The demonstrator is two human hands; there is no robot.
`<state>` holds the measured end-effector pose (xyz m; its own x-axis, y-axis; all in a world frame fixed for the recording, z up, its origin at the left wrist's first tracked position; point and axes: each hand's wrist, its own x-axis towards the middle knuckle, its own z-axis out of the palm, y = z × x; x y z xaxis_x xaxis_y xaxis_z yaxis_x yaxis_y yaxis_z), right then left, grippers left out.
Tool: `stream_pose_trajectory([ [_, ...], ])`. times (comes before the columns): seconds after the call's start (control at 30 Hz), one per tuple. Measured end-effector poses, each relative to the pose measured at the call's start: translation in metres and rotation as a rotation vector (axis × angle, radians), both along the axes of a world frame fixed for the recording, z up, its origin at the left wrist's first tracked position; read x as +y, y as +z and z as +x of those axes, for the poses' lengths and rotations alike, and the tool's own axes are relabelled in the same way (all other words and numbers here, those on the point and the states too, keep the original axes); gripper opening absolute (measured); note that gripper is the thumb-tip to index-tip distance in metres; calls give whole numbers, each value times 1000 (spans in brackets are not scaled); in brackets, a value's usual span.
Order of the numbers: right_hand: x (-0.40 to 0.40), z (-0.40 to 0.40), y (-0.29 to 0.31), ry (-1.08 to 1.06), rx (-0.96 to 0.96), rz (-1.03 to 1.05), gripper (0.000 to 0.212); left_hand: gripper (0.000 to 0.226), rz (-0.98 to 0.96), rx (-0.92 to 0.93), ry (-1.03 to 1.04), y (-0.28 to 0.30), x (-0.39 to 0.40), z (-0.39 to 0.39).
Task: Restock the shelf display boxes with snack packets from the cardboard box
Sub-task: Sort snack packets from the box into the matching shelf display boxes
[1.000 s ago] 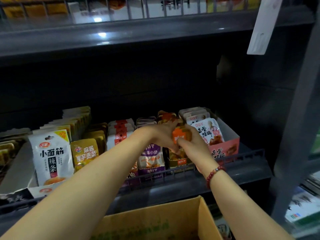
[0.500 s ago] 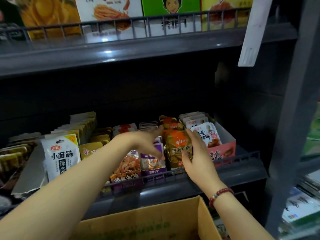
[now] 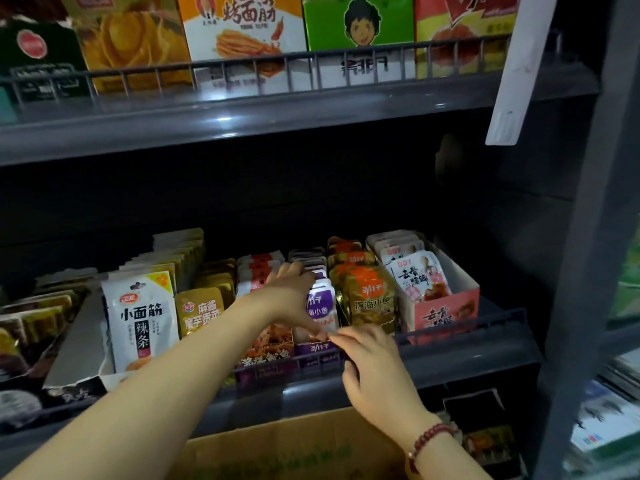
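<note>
On the lower shelf stands a purple display box [image 3: 317,348] with a row of purple-and-white snack packets [image 3: 320,301]. My left hand [image 3: 294,299] arches over that row and holds it, fingers on the packet tops and thumb down at the front packet. My right hand [image 3: 372,362] has its fingertips on the purple box's front lip, right by the left thumb, with nothing in it. Just right of the hands stands the row of gold-and-orange packets [image 3: 372,303]. The open cardboard box [image 3: 277,445] is at the bottom, below the shelf; what it contains is hidden.
A wire rail [image 3: 460,329] runs along the shelf front. A pink display box [image 3: 446,313] stands at the right, white and yellow packets [image 3: 138,320] at the left. Above is another shelf [image 3: 277,112] with large snack boxes. A grey upright [image 3: 588,271] bounds the right side.
My right hand has let go of the gold-and-orange packet, which now stands in its row, and moved down-left to the purple box. My left hand has settled over the purple packets. The view tilted upward.
</note>
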<state>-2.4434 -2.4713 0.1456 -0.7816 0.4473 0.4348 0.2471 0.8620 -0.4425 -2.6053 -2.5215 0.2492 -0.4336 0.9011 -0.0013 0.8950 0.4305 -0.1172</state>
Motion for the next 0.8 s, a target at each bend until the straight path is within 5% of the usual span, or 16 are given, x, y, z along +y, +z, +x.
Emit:
stream_pose_trajectory([
  [0.23,3,-3,-10,23,-44,49,51,113,32,-170,15,-1,0,-3],
  [0.43,4,-6,-16,39,-17,19,53,102,144,-100,16,-8,2,-5],
  [0.57,4,-7,-18,42,-10,-3,54,115,97,27,1,-2,8,-8],
  [0.8,2,-6,-20,40,-10,20,58,112,-56,-174,8,10,17,-16],
])
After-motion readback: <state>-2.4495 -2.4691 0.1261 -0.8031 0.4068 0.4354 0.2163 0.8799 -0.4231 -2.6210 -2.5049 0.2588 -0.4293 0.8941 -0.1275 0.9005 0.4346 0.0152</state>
